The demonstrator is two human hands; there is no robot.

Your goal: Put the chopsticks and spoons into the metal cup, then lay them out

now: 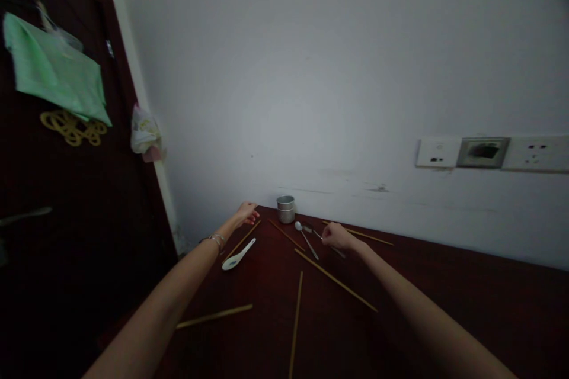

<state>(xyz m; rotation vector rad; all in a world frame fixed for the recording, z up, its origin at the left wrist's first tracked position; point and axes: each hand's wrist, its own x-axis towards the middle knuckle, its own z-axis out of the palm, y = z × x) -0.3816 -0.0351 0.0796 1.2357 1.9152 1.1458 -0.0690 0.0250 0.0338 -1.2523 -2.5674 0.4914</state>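
Observation:
My left hand (248, 214) hovers by the table's far left corner, its fingers loosely bent and slightly apart, with nothing visible in them. Just below it lies a wooden chopstick (242, 241), and nearer to me a white soup spoon (238, 255). My right hand (336, 236) pinches the middle of a metal fork (316, 233); the fork's head points left and its handle end shows below the hand. Left of that hand a metal spoon (307, 241) rests on the table. A metal cup (285, 209) stands upright against the wall between both hands.
Several more chopsticks lie scattered on the dark red table (271, 290), including one long chopstick (335, 279) before my right hand. The white wall (288, 100) bounds the far side, with sockets (438, 152) at right. A dark door (89, 201) stands at left with a green cloth (57, 68).

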